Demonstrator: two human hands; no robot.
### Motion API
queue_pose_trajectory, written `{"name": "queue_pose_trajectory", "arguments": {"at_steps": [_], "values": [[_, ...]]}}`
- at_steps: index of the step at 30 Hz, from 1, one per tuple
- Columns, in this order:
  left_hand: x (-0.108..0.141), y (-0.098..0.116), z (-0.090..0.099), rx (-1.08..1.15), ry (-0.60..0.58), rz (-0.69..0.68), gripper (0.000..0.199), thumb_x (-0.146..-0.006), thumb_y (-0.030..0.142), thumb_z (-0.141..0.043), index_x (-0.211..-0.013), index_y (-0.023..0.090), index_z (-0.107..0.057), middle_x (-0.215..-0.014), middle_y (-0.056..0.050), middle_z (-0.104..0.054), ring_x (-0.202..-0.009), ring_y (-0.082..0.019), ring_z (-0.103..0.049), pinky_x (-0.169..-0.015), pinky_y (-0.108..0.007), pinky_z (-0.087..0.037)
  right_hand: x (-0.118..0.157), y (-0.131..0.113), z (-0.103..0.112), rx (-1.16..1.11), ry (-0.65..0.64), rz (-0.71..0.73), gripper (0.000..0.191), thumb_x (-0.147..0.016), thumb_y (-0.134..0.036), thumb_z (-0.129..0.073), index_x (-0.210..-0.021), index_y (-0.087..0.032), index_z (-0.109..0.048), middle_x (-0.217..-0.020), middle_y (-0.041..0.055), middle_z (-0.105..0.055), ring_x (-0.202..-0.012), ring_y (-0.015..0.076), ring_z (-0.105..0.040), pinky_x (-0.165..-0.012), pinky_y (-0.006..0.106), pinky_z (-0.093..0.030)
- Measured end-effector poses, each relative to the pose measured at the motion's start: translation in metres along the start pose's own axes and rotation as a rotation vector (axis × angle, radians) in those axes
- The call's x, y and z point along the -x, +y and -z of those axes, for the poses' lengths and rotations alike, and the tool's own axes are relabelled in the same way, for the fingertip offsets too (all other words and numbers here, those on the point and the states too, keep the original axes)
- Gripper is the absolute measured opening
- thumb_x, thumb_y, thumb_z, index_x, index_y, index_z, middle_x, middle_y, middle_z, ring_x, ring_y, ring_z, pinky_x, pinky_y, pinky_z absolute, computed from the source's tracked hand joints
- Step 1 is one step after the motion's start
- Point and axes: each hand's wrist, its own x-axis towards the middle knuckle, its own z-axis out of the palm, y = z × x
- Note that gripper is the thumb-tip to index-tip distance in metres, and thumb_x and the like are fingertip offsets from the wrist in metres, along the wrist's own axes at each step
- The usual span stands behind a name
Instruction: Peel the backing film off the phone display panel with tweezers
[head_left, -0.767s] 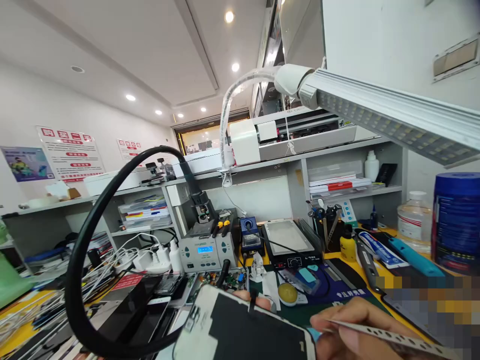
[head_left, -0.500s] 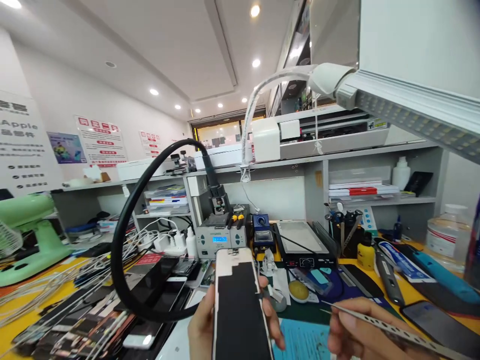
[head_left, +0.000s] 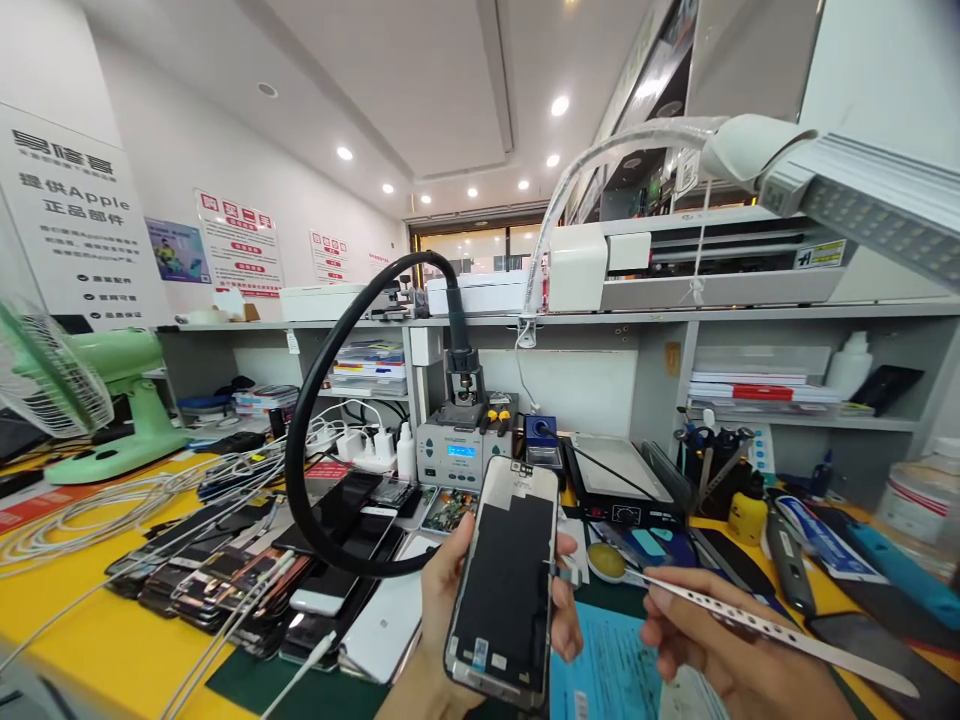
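Observation:
A phone screen assembly (head_left: 506, 580), its black and silver inner side facing up, lies tilted in my left hand (head_left: 442, 600). The fingers wrap round both long edges, and a small flex piece sticks out by the right edge. To the right, my right hand (head_left: 705, 640) pinches perforated metal tweezers (head_left: 780, 630), whose tips point left toward the phone part without touching it. Below the tips lies a blue printed sheet (head_left: 607, 660), beside a round yellow sponge tin (head_left: 606, 562).
A hot-air station (head_left: 454, 455) stands behind, its black hose (head_left: 300, 430) arching at the left. Stacked phones (head_left: 225, 580) and cables lie left. A heating plate (head_left: 619, 480), tool holder (head_left: 712, 460) and bottles stand right. A lamp (head_left: 757, 150) hangs above.
The view has shifted left and down. My left hand has raised and tilted the phone part, so its lower end now shows. The tweezers remain in my right hand.

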Motion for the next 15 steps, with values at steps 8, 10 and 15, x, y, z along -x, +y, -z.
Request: {"name": "queue_pose_trajectory", "arguments": {"at_steps": [8, 10, 15], "values": [[0.002, 0.005, 0.001, -0.026, 0.017, 0.046, 0.090, -0.087, 0.067, -0.039, -0.128, -0.012, -0.050, -0.086, -0.018, -0.068, -0.070, -0.026, -0.063, -0.068, -0.037, -0.038, 0.003, -0.010, -0.014, 0.032, 0.012, 0.020, 0.031, -0.079, -0.047, -0.076, -0.096, -0.022, -0.072, -0.073, 0.0032, -0.074, -0.070, 0.0198, -0.065, -0.063, 0.030, -0.055], [0.003, 0.007, 0.000, -0.035, 0.024, 0.057, 0.089, -0.088, 0.067, -0.037, -0.128, -0.012, -0.050, -0.086, -0.018, -0.067, -0.071, -0.026, -0.062, -0.069, -0.037, -0.037, 0.004, -0.014, -0.016, 0.030, 0.021, 0.039, 0.033, -0.078, -0.049, -0.076, -0.094, -0.020, -0.073, -0.072, 0.0039, -0.073, -0.070, 0.0206, -0.065, -0.065, 0.031, -0.055], [0.002, 0.009, -0.005, -0.030, 0.062, 0.071, 0.089, -0.090, 0.068, -0.032, -0.124, -0.012, -0.052, -0.082, -0.016, -0.065, -0.066, -0.022, -0.059, -0.067, -0.036, -0.034, 0.007, -0.036, -0.014, 0.083, 0.077, 0.102, 0.040, -0.082, -0.059, -0.065, -0.081, -0.020, -0.072, -0.069, 0.0039, -0.072, -0.065, 0.0222, -0.068, -0.061, 0.035, -0.057]]}}
